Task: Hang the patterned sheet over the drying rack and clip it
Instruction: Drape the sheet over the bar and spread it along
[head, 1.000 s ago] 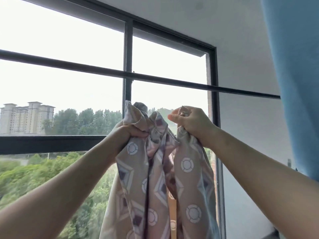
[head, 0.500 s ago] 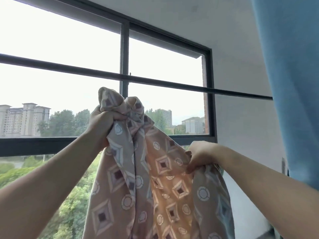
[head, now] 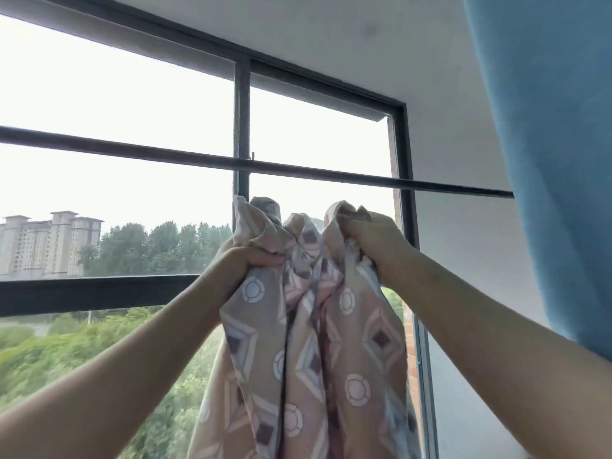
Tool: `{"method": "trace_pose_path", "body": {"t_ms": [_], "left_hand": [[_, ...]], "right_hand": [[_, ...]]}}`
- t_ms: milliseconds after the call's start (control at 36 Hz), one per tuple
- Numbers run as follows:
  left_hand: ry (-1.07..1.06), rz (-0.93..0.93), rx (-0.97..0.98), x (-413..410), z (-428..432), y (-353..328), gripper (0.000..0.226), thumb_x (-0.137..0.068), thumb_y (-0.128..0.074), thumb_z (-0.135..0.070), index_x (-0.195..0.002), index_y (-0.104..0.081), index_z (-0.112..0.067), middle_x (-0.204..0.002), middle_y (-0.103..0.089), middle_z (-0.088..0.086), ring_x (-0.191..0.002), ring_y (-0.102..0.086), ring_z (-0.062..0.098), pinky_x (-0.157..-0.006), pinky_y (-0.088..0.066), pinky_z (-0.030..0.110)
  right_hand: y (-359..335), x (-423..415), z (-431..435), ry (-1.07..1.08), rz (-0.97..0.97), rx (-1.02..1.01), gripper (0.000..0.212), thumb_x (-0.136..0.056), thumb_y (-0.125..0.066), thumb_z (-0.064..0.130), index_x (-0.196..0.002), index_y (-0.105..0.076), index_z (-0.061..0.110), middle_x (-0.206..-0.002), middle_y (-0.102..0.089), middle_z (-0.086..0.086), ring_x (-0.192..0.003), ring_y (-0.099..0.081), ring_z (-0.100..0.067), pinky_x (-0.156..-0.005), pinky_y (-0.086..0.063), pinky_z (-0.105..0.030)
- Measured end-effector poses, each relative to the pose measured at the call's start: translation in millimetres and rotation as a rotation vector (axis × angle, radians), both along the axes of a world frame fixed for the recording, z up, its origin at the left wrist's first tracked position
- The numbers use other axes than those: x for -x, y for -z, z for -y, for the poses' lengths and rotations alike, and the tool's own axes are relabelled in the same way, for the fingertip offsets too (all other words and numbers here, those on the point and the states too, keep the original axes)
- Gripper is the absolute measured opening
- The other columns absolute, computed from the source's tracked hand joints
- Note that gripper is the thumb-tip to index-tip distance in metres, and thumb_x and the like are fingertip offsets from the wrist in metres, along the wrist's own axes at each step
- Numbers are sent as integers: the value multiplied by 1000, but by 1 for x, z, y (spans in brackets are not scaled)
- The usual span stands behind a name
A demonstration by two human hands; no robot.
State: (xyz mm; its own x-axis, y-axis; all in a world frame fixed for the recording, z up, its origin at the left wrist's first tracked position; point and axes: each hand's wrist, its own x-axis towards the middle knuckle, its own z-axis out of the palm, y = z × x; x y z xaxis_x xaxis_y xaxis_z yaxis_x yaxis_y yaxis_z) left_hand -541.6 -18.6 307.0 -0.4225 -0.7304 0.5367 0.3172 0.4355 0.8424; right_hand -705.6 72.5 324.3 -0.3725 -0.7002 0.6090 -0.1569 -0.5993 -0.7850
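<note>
Two hazards, as judged. (1) The pink-beige fabric sheet printed with diamonds and ringed circles point(head: 308, 342) is gathered into a rope-like bunch. Thrown over the thin dark horizontal rack bar point(head: 364, 178) in that state, it would likely sit in a wad, dry badly and leave no flat edge to clip. (2) Most of its length hangs below the grip, so if too little cloth clears the bar, that weight could drag it back off. Minor: the blue hanging fabric point(head: 546, 160) at the right crowds that end of the bar. No clips can be made out.

Position: sheet is held up in front of the dark-framed window point(head: 241, 111), below the bar and not touching it. Top folds stand just above both fists, and the remainder falls between the forearms and out of view.

Left hand point(head: 245, 263): fingers curled round a fistful of the left fold.

Right hand point(head: 374, 236): clenched on the right fold, slightly higher. Hands near each other, cloth puckered between them.
</note>
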Motion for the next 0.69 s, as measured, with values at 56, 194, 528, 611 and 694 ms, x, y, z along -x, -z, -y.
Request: {"method": "trace_pose_path", "body": {"t_ms": [56,194,528,611,694], "left_hand": [[111,26,11,7,-12,4,20,-71,-62,9,-82,-56,-6,-45,-60,2,-34,-55,12,-37,-45,17],[282,100,-60,15,-14,16,39,-58,-70,-7,-96,-61,-10,-63,-68,8,-50,-62,21,-57,-52,29],[437,15,-100,34,-40,27,66,-65,-72,-3,-125,-45,-7,-75,-67,13,-54,-66,21,-50,-54,28],[263,16,-50,33,-36,28,58,-68,-71,6,-120,-50,-6,-77,-66,10,-54,-66,18,-48,-52,24],[84,-46,-7,30,-23,29,45,-71,-67,8,-111,-56,-10,-85,-66,9,-61,-66,17,-49,-51,22]], "right_hand": [[0,-7,2,-15,-62,-7,18,-85,-64,6,-67,-62,7,-55,-58,-5,-48,-56,-14,-49,-46,-18],[3,-8,6,116,-162,-48,21,-88,-62,15,-67,-59,12,-64,-56,-3,-59,-52,-13,-54,-42,-18],[4,-9,16,354,4,-44,15,-84,-50,2,-75,-42,12,-69,-42,-3,-64,-43,-17,-54,-32,-26],[11,-18,17,230,162,-9,27,-79,-54,10,-105,-54,3,-73,-54,-9,-70,-52,-22,-56,-37,-28],[19,-22,16,174,190,-11,14,-82,-53,18,-76,-56,6,-53,-49,-2,-55,-48,-17,-54,-37,-28]]}}
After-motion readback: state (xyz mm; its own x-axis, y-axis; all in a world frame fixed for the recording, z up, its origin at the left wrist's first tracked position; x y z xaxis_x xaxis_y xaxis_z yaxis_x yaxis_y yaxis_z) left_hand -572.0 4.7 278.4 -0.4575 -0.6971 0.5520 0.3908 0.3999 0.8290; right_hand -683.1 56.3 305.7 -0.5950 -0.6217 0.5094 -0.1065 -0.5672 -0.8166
